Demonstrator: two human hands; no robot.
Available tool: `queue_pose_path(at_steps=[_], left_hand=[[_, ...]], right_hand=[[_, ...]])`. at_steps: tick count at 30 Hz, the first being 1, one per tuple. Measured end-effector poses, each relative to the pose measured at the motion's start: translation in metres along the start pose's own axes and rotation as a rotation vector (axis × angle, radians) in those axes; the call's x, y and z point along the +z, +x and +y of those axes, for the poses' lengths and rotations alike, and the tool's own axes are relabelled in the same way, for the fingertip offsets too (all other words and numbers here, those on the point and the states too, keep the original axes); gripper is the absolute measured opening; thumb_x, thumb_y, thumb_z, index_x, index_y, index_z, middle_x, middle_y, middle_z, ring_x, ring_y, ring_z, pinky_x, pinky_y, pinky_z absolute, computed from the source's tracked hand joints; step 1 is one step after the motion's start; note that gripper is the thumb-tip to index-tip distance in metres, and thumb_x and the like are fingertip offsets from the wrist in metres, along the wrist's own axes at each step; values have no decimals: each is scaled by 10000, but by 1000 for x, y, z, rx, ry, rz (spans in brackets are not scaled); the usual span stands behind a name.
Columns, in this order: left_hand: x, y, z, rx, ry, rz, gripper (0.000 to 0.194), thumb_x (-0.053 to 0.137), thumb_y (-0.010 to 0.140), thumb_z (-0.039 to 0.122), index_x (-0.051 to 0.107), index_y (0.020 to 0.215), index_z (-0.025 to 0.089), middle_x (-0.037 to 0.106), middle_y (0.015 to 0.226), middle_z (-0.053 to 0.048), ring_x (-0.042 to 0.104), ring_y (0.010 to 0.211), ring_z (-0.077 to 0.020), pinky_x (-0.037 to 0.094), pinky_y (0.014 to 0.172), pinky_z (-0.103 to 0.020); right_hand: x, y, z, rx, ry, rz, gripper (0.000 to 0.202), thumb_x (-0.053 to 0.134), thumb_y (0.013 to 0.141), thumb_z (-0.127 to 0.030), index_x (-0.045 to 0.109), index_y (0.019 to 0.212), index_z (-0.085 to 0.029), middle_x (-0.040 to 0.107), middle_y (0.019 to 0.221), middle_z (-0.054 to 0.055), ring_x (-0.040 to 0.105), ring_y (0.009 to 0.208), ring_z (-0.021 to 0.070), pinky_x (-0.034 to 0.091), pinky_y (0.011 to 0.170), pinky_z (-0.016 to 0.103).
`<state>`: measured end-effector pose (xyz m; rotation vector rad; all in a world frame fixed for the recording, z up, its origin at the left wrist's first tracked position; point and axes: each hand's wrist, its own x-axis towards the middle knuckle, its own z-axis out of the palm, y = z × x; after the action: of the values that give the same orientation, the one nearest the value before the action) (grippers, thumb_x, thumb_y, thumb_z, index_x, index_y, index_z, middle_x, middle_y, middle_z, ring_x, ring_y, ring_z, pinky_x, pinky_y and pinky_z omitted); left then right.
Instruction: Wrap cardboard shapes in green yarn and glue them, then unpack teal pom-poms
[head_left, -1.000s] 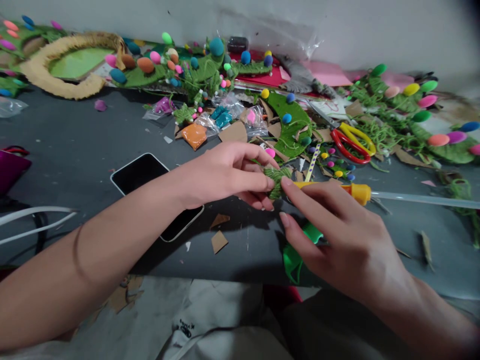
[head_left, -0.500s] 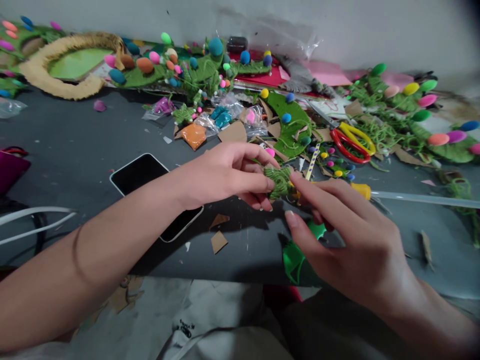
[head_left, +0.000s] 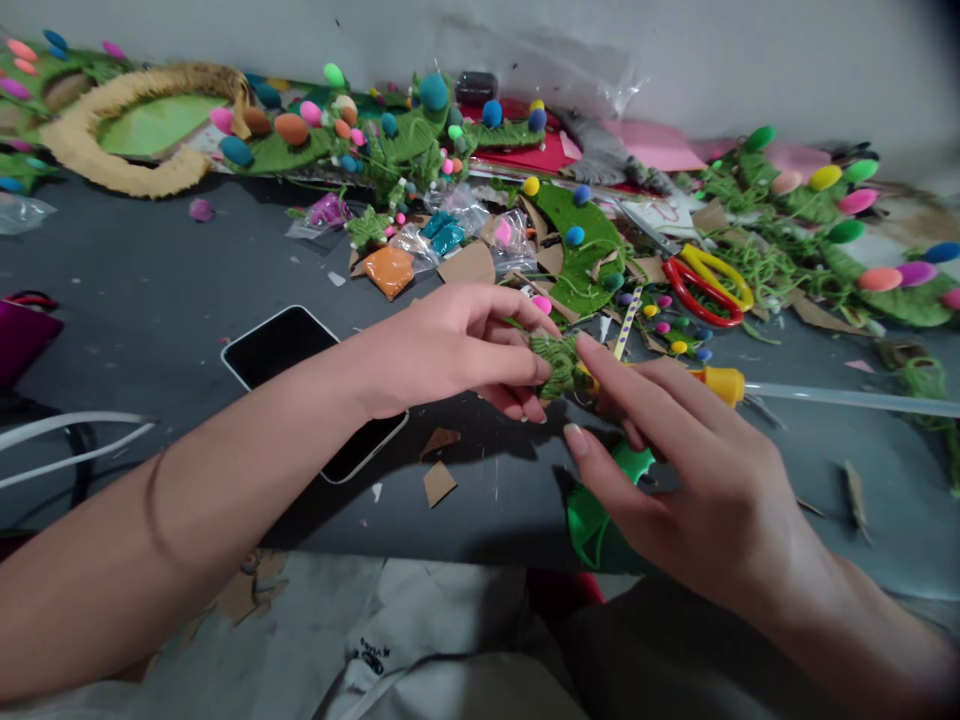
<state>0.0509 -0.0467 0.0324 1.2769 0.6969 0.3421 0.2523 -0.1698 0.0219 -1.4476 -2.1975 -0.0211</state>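
Note:
My left hand [head_left: 457,350] is closed, pinching a small piece wrapped in green yarn [head_left: 556,365] between thumb and fingers. From the other side, the index fingertip of my right hand [head_left: 697,470] touches or nearly touches that piece. The right thumb stands apart below, and the other fingers are partly hidden. Behind the right hand lies a yellow glue gun [head_left: 724,386] with a clear glue stick [head_left: 847,398] out of its back; much of its body is covered. A bright green plastic part [head_left: 589,515] shows beneath the right hand.
A phone [head_left: 281,345] lies under my left forearm. Scissors with red and yellow handles [head_left: 705,285], cardboard scraps [head_left: 439,484] and an orange clay packet [head_left: 388,270] lie around. Green leaf shapes with coloured balls [head_left: 577,240] and a tan ring [head_left: 127,180] line the back.
My right index finger and thumb have shifted slightly to the left along the yarn-wrapped piece. The left hand keeps its hold.

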Motion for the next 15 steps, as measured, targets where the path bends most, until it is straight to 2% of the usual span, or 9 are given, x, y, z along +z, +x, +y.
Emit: queue_pose_path(at_steps=[6,12,15], left_hand=[[0,0,1,-7,-3,0,221,668,869,135,598,1076,163,739,671,5,746,624,-155,576,570,-218],[0,-1,1,5,-1,3,195,671,875,140,615,1060,161,738,660,13,750,622,-143,586,573,-200],[0,-1,1,4,-3,-1,192,666,877,138,616,1059,168,745,683,16,752,623,-138,585,574,-194]], right_hand=[[-1,1,0,-6,47,-80,533,642,931,-227,562,1457,-196,688,1133,96,685,923,217,584,686,339],[0,2,-1,31,99,-9,628,641,931,-233,468,1530,-150,670,1010,73,664,856,197,568,680,336],[1,3,-1,24,97,-56,558,640,936,-244,531,1479,-171,675,1066,79,663,857,190,557,654,324]])
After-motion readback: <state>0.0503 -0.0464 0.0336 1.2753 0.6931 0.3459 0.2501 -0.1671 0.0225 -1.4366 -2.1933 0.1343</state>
